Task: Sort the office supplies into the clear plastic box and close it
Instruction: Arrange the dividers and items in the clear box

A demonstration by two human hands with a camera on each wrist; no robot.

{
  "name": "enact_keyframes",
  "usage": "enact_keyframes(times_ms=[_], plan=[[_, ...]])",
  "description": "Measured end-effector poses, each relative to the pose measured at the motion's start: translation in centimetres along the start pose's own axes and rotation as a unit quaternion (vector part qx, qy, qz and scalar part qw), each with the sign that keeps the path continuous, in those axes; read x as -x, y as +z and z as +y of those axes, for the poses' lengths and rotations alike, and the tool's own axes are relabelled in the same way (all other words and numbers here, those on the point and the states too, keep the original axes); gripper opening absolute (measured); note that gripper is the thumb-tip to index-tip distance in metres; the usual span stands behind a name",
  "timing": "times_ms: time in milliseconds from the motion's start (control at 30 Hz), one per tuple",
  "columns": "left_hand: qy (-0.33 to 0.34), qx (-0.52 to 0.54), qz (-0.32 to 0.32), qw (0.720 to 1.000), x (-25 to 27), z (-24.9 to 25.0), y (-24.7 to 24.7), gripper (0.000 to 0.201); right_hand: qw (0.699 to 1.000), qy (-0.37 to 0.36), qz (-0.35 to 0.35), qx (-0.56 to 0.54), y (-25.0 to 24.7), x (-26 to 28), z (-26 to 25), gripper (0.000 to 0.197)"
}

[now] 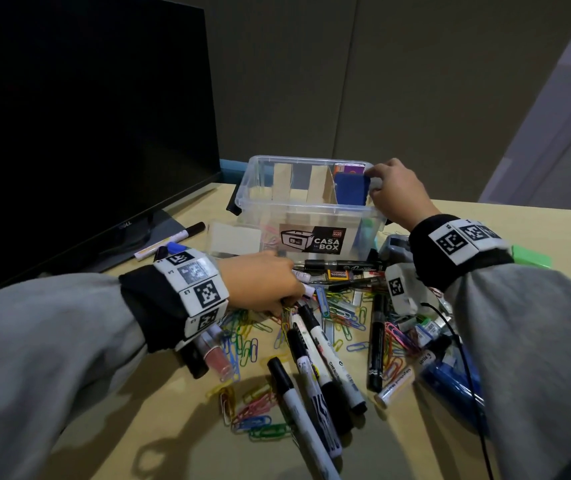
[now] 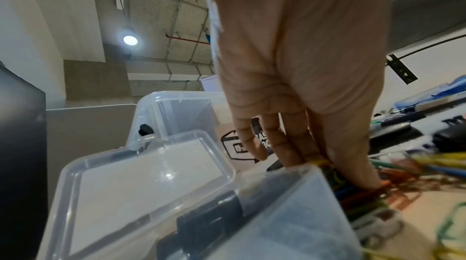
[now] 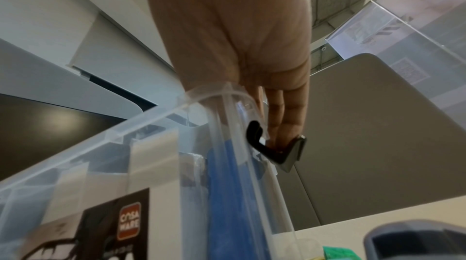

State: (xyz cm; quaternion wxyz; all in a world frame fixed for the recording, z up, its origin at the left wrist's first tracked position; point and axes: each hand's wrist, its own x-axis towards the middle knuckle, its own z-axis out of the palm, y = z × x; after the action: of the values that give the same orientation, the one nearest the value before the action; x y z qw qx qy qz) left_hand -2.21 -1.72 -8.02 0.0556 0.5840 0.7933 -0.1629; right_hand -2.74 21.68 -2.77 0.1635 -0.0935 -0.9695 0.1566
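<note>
A dark monitor (image 1: 79,126) is stood at the far left of the counter (image 1: 159,410), left of the clear plastic box (image 1: 306,202), with two markers (image 1: 169,240) laid by its base. The left hand (image 1: 259,282) is lowered onto the heap of coloured paper clips (image 1: 342,313) just in front of the box; in the left wrist view its fingers (image 2: 290,144) are pressed into the clips, but whether clips are actually pinched in the grip cannot be told. A small clear lid or tray (image 2: 141,180) is seen close under that wrist, left of the box.

The box is set toward the back of the counter, open, its rim uncovered. Cardboard dividers (image 1: 318,183) are stood inside it, and a blue item (image 1: 351,188) is held upright against the right end wall. The left compartments of the box are seen largely unfilled.

The right hand (image 1: 398,195) is placed at the box's right end: the blue item is pinched at its top edge by thumb and forefinger, while the other fingers (image 3: 285,117) are hung outside the rim beside the black latch (image 3: 267,144).

In front of the box, markers (image 1: 311,368) and clips are scattered thickly. Right of the box, a green item (image 1: 531,259) is laid near the counter's edge. Bare counter is left at the near left corner.
</note>
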Motion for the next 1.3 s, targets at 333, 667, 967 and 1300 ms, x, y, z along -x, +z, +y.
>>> enact_keyframes(times_ms=[333, 667, 967, 1300], plan=[[-0.052, 0.255, 0.157, 0.953, -0.2, -2.0, -1.6, 0.01, 1.0, -0.001, -0.004, 0.001, 0.0, 0.0, 0.1, 0.036], [-0.145, 0.471, 0.331, 0.805, 0.7, -3.9, -4.6, 0.006, 1.0, -0.002, -0.003, -0.004, 0.1, -0.1, 0.2, 0.037], [-0.365, 0.421, 0.443, 0.702, -0.3, -7.3, -5.1, 0.014, 1.0, 0.001, -0.004, -0.005, 0.2, -0.2, 0.3, 0.037], [-0.446, 0.252, 0.341, 0.788, -2.2, -8.4, -4.8, 0.022, 1.0, 0.001, -0.005, -0.02, 0.2, -0.1, 0.3, 0.035]])
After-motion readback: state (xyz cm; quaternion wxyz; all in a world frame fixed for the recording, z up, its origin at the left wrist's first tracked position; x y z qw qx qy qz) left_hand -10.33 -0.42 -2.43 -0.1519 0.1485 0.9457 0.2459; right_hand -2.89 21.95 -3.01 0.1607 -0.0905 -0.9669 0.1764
